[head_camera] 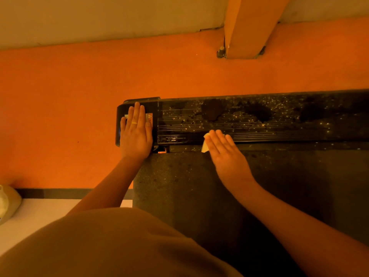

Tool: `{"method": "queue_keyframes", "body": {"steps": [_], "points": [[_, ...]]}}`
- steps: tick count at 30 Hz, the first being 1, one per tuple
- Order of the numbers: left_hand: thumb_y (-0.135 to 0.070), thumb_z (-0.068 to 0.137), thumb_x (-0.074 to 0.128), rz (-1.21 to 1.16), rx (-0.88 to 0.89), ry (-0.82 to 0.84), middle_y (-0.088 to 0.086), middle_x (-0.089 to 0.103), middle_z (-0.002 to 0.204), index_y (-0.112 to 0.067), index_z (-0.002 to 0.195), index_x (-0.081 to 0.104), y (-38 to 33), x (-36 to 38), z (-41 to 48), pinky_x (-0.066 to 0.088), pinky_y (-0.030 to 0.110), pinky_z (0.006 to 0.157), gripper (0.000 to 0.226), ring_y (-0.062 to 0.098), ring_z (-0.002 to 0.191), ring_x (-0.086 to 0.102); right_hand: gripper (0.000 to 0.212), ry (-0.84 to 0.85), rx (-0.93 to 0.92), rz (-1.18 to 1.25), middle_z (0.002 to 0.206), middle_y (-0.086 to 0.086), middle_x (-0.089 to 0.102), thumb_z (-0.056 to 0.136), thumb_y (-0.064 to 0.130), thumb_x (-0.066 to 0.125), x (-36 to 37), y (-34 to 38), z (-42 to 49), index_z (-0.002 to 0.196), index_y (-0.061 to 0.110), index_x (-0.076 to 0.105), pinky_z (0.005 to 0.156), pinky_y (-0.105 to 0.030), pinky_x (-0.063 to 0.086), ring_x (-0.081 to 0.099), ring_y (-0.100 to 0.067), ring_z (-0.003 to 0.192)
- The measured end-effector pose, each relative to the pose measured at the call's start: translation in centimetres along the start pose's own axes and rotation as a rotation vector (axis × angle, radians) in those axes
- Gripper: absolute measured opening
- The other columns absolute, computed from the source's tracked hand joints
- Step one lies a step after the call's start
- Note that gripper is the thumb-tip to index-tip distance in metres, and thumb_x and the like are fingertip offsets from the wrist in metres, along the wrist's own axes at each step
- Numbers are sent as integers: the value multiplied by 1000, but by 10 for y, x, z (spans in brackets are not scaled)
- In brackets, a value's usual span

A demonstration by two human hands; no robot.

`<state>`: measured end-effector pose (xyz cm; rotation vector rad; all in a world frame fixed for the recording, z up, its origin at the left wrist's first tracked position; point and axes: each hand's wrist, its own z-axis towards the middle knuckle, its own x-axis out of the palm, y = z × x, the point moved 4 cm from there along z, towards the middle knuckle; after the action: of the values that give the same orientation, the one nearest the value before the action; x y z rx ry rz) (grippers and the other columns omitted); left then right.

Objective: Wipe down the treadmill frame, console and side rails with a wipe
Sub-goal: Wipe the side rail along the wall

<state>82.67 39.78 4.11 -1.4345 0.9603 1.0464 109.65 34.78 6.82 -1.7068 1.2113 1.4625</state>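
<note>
A black treadmill side rail (259,118), ribbed and speckled with dust and dark wet patches, runs left to right across the view. Its rounded end cap (119,118) with a warning sticker is at the left. My left hand (135,134) lies flat on that end cap, fingers straight, a ring on one finger. My right hand (225,152) presses flat on a white wipe (205,145) at the near edge of the rail; only a corner of the wipe shows beside my fingers. The dark walking belt (199,186) lies below the rail.
Orange floor (79,86) surrounds the treadmill's end. An orange post (249,27) on a bolted base stands by the wall at the top. A pale sack (8,202) sits at the left edge on a white surface. My clothing fills the bottom left.
</note>
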Motion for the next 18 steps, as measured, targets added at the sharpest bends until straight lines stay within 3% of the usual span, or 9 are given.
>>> {"method": "queue_keyframes", "body": {"steps": [3,6,7,10,11,15,18], "points": [[-36,107,19,11,-4,-6,8,17,167,-9,159,23,0,1,0,7,47,125,58,24,155,10,77,-16,121,15,148,-26,44,69,-3,65,6,-34,-18,143,-3,44,112,-53,28,43,-41,138],[-36,107,20,15,-3,-11,10,18,166,-8,158,25,0,1,1,8,48,124,58,25,154,12,72,-48,136,28,149,-27,42,71,-3,59,4,-21,-13,142,-6,46,113,-52,27,41,-42,138],[-36,107,20,16,-2,-10,10,18,166,-8,158,24,0,1,0,8,47,124,58,25,155,11,72,-53,109,36,154,-26,34,76,-1,55,3,-9,-7,146,-4,39,116,-50,21,34,-40,143],[-36,107,19,15,-1,-9,9,17,166,-8,158,24,-1,0,0,6,46,125,59,24,155,10,70,14,15,30,156,-14,-16,97,7,37,7,9,4,152,6,-7,119,-42,-10,-9,-29,150],[-36,107,19,11,-4,-6,9,16,167,-9,158,23,-1,0,0,5,45,125,59,24,155,10,70,31,30,24,155,-13,-17,96,7,36,6,4,2,150,8,-9,118,-42,-11,-13,-27,148],[-37,107,19,1,-6,-19,9,17,166,-9,158,24,-2,-1,0,6,46,125,59,24,155,10,82,-38,230,44,155,-22,34,74,-7,65,8,-37,-24,147,1,29,116,-50,21,28,-35,144],[-37,107,19,5,-1,-24,9,18,166,-9,158,25,-2,0,0,8,47,125,59,24,154,11,85,-79,260,121,154,-21,36,74,-12,70,6,-37,-27,147,2,28,116,-49,23,26,-32,144]]}}
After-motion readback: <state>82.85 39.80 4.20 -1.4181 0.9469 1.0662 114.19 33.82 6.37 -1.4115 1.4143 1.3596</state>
